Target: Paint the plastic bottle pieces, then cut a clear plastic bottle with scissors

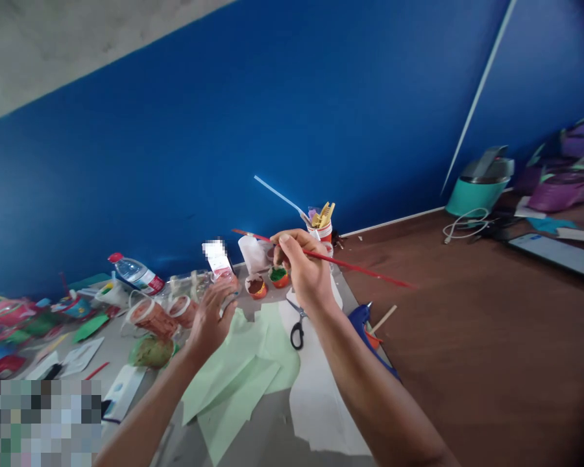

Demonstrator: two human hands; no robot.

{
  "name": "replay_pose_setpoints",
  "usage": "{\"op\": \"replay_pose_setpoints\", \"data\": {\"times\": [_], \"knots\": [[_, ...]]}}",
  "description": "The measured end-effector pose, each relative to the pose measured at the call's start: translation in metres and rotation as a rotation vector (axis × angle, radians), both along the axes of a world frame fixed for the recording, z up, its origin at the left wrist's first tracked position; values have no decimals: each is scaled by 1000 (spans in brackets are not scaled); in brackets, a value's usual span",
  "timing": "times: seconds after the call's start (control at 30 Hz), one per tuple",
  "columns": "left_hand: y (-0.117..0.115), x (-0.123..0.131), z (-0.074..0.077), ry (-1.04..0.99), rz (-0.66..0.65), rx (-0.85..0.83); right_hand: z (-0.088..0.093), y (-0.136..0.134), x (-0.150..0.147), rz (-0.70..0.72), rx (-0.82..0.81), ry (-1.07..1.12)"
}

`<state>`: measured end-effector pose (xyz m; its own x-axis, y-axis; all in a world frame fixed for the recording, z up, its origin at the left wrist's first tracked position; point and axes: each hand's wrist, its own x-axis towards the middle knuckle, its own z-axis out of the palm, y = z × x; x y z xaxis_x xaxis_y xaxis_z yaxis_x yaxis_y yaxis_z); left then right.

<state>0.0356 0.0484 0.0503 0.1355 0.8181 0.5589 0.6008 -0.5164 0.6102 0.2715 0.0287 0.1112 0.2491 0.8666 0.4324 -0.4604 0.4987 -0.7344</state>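
Observation:
My right hand [309, 266] is closed around a long, thin red paintbrush [365, 267]. The brush is tilted, its far end rising to the left. Just beyond that hand stand a small cup of green paint [278, 277] and a cup of brown paint [257, 286]. My left hand [214, 318] reaches forward with its fingers extended, close to a lit phone [219, 259]. Whether it touches the small clear pinkish item by its fingertips I cannot tell. Between my arms lie black-handled scissors [296, 334], pale green paper [238, 383] and white paper [321, 408].
Brown-coated cups [153, 318] and a red-capped bottle [139, 275] crowd the left side. At the back, a cup of wooden sticks [320, 230] stands by the blue wall. A blue glue gun [360, 321] lies right, and a teal appliance [481, 185] sits farther off.

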Motion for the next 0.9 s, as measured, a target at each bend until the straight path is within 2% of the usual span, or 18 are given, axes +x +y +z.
{"op": "replay_pose_setpoints", "data": {"times": [0.13,0.3,0.47,0.53,0.67,0.77,0.83,0.9], "knots": [[-20,14,-14,210,-59,-168,-1,-1,3,-107,29,101],[-32,23,-25,361,-167,-252,-1,-1,7,-82,30,133],[-42,15,-29,308,-157,-364,-1,-1,3,-85,28,77],[-44,7,-31,293,-129,-336,-3,-1,1,-133,22,48],[-42,-23,-33,370,-20,-117,-4,-2,-2,-141,13,59],[-32,-55,-23,504,109,48,-4,-4,-3,-140,12,58],[-23,-77,-10,573,262,66,-3,-5,-4,-145,8,52],[-14,-98,4,607,426,-26,-3,-5,-4,-148,11,46]]}}
